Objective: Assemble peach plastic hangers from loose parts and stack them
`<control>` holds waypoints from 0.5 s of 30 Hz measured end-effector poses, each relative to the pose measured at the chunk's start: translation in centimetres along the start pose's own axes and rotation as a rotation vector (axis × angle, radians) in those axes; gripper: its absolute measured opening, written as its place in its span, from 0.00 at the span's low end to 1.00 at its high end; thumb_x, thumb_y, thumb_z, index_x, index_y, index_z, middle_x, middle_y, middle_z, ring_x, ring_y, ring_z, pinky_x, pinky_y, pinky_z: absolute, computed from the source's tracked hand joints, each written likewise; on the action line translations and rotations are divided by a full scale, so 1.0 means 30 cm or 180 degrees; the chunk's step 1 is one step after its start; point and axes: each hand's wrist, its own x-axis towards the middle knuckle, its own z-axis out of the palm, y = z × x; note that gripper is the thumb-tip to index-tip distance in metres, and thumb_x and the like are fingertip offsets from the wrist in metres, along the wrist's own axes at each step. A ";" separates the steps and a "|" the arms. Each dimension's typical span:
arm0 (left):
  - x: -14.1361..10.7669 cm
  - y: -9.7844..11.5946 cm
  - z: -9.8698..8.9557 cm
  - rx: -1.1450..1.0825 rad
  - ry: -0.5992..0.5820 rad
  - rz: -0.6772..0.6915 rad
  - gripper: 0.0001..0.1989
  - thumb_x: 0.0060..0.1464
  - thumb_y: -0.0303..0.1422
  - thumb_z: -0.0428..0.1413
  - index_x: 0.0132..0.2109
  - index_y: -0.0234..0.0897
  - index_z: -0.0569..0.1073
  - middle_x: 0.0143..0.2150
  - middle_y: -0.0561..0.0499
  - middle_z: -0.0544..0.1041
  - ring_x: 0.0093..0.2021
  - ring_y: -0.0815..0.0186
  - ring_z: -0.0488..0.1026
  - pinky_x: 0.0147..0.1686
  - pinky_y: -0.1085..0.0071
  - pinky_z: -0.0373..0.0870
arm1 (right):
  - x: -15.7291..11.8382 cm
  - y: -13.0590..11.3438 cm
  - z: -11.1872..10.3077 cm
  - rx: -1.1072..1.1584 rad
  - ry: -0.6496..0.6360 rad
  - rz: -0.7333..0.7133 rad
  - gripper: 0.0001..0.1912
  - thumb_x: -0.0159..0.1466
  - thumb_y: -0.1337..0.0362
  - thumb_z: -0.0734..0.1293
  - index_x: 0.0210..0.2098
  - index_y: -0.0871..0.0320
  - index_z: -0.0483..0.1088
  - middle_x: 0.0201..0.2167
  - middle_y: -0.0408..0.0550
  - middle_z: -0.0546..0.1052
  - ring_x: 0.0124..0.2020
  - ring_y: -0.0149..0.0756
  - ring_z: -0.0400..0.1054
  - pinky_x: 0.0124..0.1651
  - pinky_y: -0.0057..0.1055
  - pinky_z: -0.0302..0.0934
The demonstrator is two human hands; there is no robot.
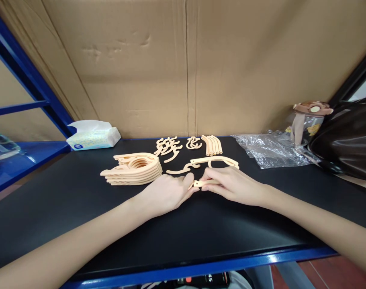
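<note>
A small beige plastic hanger part with a hole in it shows between my hands, above the front half of the black tabletop. My left hand is closed, thumb and fingers pinching around its left end. From the other side, my right hand pinches the right end, and its fingers hide much of the part. Just beyond my hands lie a loose hook piece and a beige hanger arm. A stack of folded beige hangers stands left of my left hand.
Several hook pieces, curved pieces and hanger arms lie along the back by the cardboard. A tissue pack sits back left. Clear plastic bag, bottle and dark bag are right.
</note>
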 end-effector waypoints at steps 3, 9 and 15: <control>-0.001 0.001 0.007 0.0216 0.0049 0.0100 0.13 0.65 0.36 0.37 0.36 0.35 0.60 0.24 0.51 0.73 0.20 0.62 0.72 0.16 0.72 0.59 | 0.001 0.001 -0.002 0.0043 -0.0088 0.0012 0.07 0.67 0.62 0.59 0.34 0.57 0.64 0.33 0.42 0.75 0.32 0.29 0.67 0.33 0.26 0.56; 0.000 0.009 0.020 0.0521 0.0301 0.0239 0.14 0.66 0.33 0.36 0.33 0.35 0.60 0.24 0.51 0.71 0.20 0.63 0.72 0.14 0.74 0.54 | 0.001 -0.009 -0.014 0.0308 -0.0222 0.0133 0.05 0.67 0.63 0.60 0.35 0.58 0.65 0.33 0.42 0.75 0.32 0.29 0.68 0.34 0.26 0.56; -0.006 0.021 0.021 0.0741 0.0605 0.0310 0.14 0.65 0.32 0.36 0.32 0.36 0.60 0.22 0.51 0.69 0.17 0.65 0.69 0.13 0.73 0.51 | -0.003 -0.007 -0.019 0.0515 -0.0312 0.0242 0.06 0.66 0.62 0.61 0.35 0.58 0.65 0.33 0.42 0.75 0.32 0.30 0.68 0.34 0.26 0.57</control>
